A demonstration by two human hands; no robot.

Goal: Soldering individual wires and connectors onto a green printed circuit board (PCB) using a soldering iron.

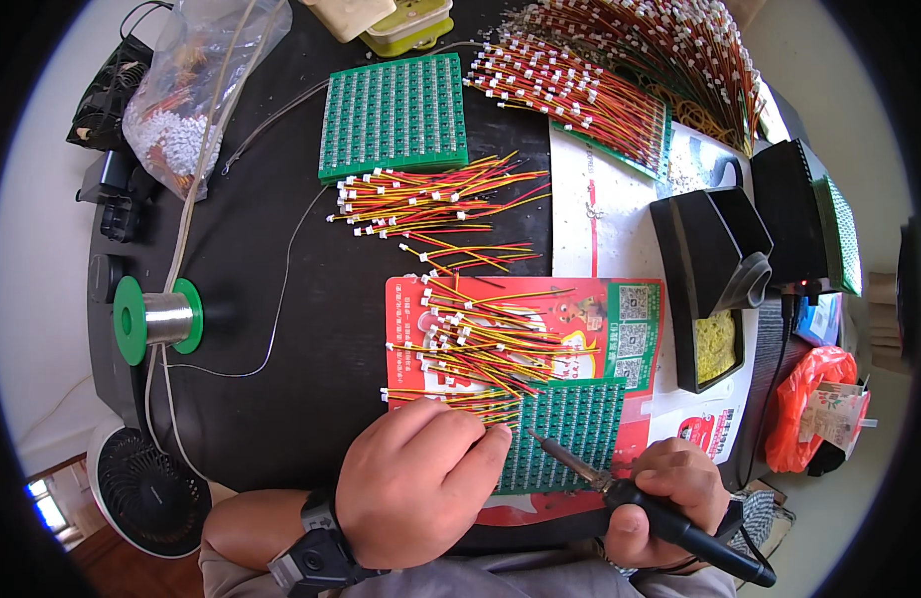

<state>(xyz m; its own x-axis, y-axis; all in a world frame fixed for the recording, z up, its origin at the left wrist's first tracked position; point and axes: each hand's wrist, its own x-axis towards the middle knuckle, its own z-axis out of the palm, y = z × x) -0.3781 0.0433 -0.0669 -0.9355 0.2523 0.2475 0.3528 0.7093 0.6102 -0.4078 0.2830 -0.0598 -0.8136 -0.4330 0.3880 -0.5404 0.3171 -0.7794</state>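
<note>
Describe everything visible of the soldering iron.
The soldering iron has a black handle, plastic by its look, and a slim, dull metal shaft narrowing to a tip. The right hand grips the handle. It slants, tip up and to the left, over the green circuit board, near the left hand. Whether the tip touches anything is unclear.

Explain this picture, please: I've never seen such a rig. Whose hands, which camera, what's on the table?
There is no machine: a person works barehanded, seen by a fisheye camera worn on the head, looking down. The right hand holds a soldering iron, its tip over a green circuit board. The left hand is at the board's left side, by red and yellow wires; whether it pinches any is hidden. Farther back on the black table sits a stack of green boards; a solder spool sits left, a black stand right.
</note>
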